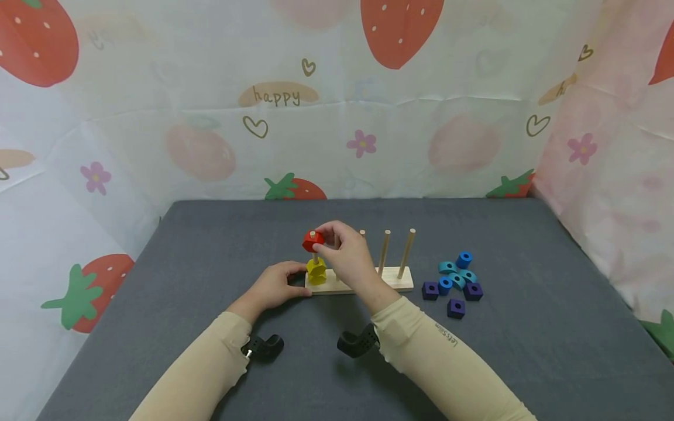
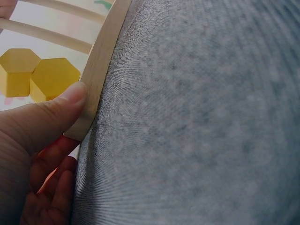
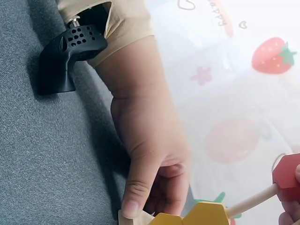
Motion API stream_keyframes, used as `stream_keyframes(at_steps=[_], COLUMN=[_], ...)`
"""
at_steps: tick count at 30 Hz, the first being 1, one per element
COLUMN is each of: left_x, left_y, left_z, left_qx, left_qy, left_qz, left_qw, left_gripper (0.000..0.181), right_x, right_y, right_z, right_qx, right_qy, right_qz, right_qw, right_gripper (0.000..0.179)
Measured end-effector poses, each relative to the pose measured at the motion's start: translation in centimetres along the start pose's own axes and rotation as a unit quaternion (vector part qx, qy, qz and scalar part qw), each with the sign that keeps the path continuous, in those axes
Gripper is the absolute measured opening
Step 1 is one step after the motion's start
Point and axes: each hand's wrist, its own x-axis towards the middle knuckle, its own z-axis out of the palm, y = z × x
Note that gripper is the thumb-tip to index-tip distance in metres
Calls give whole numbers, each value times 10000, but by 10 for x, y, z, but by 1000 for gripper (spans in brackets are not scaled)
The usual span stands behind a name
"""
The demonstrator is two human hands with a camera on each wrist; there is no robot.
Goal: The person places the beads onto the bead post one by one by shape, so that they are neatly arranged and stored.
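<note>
On the grey table stands a pale wooden peg board [image 1: 395, 279] with several upright pegs. My left hand [image 1: 274, 285] grips its left end, the thumb [image 2: 74, 93] against the front edge and the other fingers around the end. Two yellow hexagonal blocks [image 1: 316, 272] sit stacked at the bottom of the leftmost peg. Above them my right hand [image 1: 350, 257] pinches a red block [image 1: 312, 241] near the top of that same peg. The peg's tip shows through the red block's hole, and bare peg [image 3: 251, 200] separates red from yellow. My right hand partly hides the middle pegs.
Right of the board lie loose blocks: three purple square ones [image 1: 456, 308], two blue cylinders [image 1: 464, 259] and several teal curved pieces [image 1: 447, 267]. A printed cloth [image 1: 400, 146] hangs behind the table. Black wrist devices [image 1: 358, 342] jut out under both sleeves.
</note>
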Motion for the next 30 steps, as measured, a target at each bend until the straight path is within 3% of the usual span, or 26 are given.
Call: stream_keyframes(at_steps=[9,16,21,30], left_x=[0,0,1,0], left_y=[0,0,1,0], left_z=[0,1,0,0], left_qx=[22,70,84,90], left_qy=[-9,15,34,50], left_qz=[17,115,169,217], left_qw=[10000,9999,9998,9997], left_gripper=[56,56,56,55], right_x=[1,1,-2,-4], right_y=[8,13,17,26], right_z=[3,7,9,13], right_qx=[263,511,384,254], right_qy=[68,135,205,194], right_qz=[56,331,549,563], right_qw=[9996,9981,9975,9979], right_gripper=[27,23,19,18])
